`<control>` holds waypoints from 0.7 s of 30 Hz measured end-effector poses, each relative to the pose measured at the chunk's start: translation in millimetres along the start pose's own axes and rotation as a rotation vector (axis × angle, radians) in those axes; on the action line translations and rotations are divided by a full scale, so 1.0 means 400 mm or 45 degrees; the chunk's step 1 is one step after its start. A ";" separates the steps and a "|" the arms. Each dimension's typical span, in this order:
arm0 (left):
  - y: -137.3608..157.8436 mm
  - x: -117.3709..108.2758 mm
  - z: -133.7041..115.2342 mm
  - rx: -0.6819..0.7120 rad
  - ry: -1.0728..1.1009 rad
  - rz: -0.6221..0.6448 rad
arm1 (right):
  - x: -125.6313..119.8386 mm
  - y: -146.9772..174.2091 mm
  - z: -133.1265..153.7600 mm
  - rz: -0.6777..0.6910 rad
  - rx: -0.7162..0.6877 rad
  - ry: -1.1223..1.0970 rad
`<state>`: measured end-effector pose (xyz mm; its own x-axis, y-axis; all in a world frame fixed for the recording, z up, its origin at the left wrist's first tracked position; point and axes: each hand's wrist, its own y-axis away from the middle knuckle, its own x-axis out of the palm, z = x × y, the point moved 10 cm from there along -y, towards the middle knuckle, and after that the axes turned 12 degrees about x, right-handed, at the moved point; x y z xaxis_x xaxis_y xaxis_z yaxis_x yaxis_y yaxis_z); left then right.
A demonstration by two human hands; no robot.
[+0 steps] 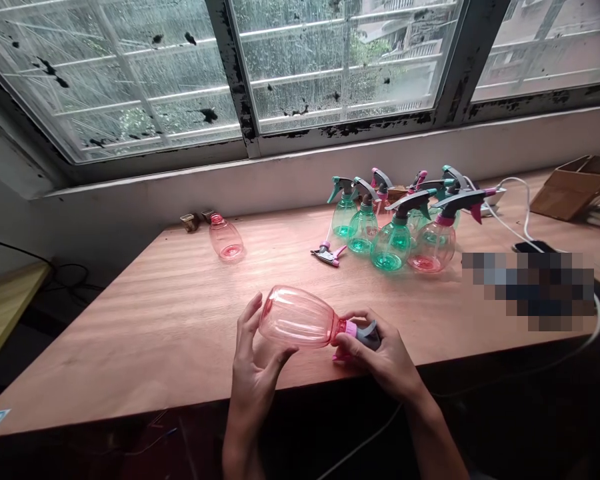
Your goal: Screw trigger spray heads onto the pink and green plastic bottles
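Observation:
A clear pink spray bottle (297,317) lies sideways in the air over the table's front edge, its base to the left. At its neck, my right hand (380,353) is closed around the pink collar and grey spray head (369,335). My left hand (255,367) is around the base end, thumb and fingers spread; the fingertips are close to the bottle, with a gap before the palm. Beyond them lies a loose grey and pink spray head (329,255). A pink bottle without a head (226,239) stands at the back left.
Several green spray bottles (391,247) and a pink one (433,248) stand grouped at the back right of the wooden table (145,320). White cables (527,200), a phone (533,247) and a cardboard box (570,190) are farther right. Windows (340,60) line the wall behind.

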<state>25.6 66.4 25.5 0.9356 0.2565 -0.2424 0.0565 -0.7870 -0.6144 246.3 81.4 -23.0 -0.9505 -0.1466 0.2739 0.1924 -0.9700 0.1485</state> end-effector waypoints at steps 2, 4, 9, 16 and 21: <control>-0.002 0.004 0.003 -0.001 -0.033 0.041 | 0.000 0.001 0.001 0.007 0.010 -0.045; -0.003 0.006 0.004 -0.002 -0.074 0.062 | 0.000 0.003 0.002 0.004 0.007 -0.052; 0.000 0.015 0.000 -0.005 -0.052 0.091 | 0.001 0.004 -0.010 -0.008 0.022 -0.026; 0.008 -0.005 0.018 -0.073 0.093 -0.048 | 0.001 0.001 -0.003 -0.003 -0.002 0.038; 0.006 0.003 0.011 -0.013 0.041 0.037 | 0.002 0.008 0.005 0.011 0.001 -0.128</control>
<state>25.5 67.3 20.3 0.9476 0.2152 -0.2361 0.0323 -0.7998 -0.5994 246.7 78.6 -20.3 -0.9196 -0.1344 0.3692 0.2004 -0.9687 0.1467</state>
